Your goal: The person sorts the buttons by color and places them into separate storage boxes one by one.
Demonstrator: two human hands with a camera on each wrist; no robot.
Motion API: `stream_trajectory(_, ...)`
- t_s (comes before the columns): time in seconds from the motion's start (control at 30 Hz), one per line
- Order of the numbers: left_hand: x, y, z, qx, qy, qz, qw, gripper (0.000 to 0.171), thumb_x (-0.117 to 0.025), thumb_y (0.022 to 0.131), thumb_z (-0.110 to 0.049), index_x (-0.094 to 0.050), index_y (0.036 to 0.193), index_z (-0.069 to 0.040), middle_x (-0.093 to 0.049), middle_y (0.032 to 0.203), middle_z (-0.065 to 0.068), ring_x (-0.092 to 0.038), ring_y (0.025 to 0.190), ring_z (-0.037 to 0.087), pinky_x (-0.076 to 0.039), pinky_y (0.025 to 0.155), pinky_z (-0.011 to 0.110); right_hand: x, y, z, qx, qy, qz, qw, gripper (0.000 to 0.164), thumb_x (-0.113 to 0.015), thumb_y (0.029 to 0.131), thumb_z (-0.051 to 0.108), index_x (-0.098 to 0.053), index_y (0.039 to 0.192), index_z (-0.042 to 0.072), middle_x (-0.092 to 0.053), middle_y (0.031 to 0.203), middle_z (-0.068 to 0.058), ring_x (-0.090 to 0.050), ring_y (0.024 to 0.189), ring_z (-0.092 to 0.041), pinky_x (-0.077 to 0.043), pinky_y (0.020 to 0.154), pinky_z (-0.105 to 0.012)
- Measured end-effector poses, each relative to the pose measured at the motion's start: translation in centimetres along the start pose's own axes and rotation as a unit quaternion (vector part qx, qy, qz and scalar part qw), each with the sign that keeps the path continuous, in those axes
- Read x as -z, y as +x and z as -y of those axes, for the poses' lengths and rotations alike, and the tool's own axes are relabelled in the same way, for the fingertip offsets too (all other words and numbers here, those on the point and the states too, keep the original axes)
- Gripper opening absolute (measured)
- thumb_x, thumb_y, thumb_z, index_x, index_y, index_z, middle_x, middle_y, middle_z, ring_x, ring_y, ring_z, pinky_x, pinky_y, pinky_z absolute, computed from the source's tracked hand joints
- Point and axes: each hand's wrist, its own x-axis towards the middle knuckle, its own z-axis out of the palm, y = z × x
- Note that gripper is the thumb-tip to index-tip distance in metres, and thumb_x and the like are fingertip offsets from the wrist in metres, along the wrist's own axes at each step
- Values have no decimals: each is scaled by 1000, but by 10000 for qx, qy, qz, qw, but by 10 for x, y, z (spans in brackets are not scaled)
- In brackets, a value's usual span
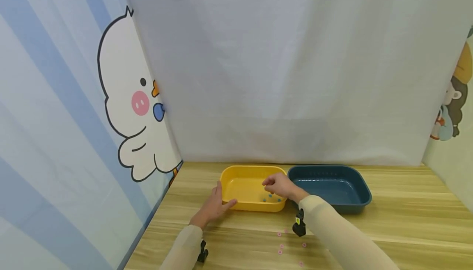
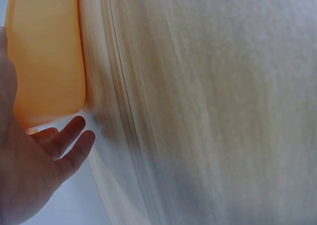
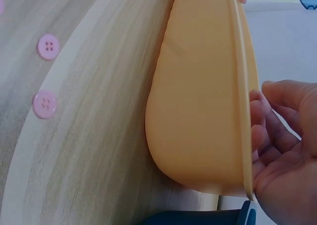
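A yellow plastic basin (image 1: 240,194) stands at the back of the wooden table. My left hand (image 1: 213,206) rests at its near left corner, thumb along the front rim and fingers by the left side. In the left wrist view those fingers are loosely extended. Over the basin's right part, inside the rim, hovers my right hand (image 1: 279,184) with bent fingers and the thumb close to the index finger. I cannot tell whether a small thing sits between its fingertips, which the rim partly hides. Below it lie small blue buttons (image 1: 270,195) on the basin floor.
Directly right of the yellow basin is a dark blue basin (image 1: 349,208). Several pink buttons (image 3: 48,47) lie scattered on the table (image 1: 247,245) in front. A pale grey curtain (image 1: 258,77) hangs behind the table, and a printed curtain (image 1: 74,118) borders the left side.
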Motion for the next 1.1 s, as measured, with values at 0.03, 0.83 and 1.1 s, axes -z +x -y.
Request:
stream_trajectory(0.03, 0, 0, 0, 5, 9, -3, 10000, 98, -54, 92, -52, 1, 148, 7, -18, 148, 32, -32, 131, 43, -28, 106, 51, 0, 0, 0, 3, -31, -18, 10000, 21, -60, 91, 5, -66, 108, -5, -64, 86, -2, -57, 72, -19, -47, 64, -30)
stream_trajectory(0.83, -3, 4, 4, 47, -592, -139, 9981, 99, -60, 90, -46, 0, 148, 6, -15, 149, 31, -25, 135, 42, -22, 108, 53, 18, -38, 1, 733, -614, 62, 9954, 17, -61, 91, 11, -67, 105, 2, -66, 96, -3, -61, 84, -16, -51, 70, -30)
stream_trajectory(1.1, -1, 1, 1, 57, -687, -126, 9975, 99, -62, 90, -45, 0, 148, 6, -13, 149, 31, -25, 134, 43, -22, 107, 54, 27, -58, 3, 836, -796, 79, 9933, 14, -62, 91, 11, -68, 103, 6, -67, 97, -3, -61, 84, -15, -50, 70, -28)
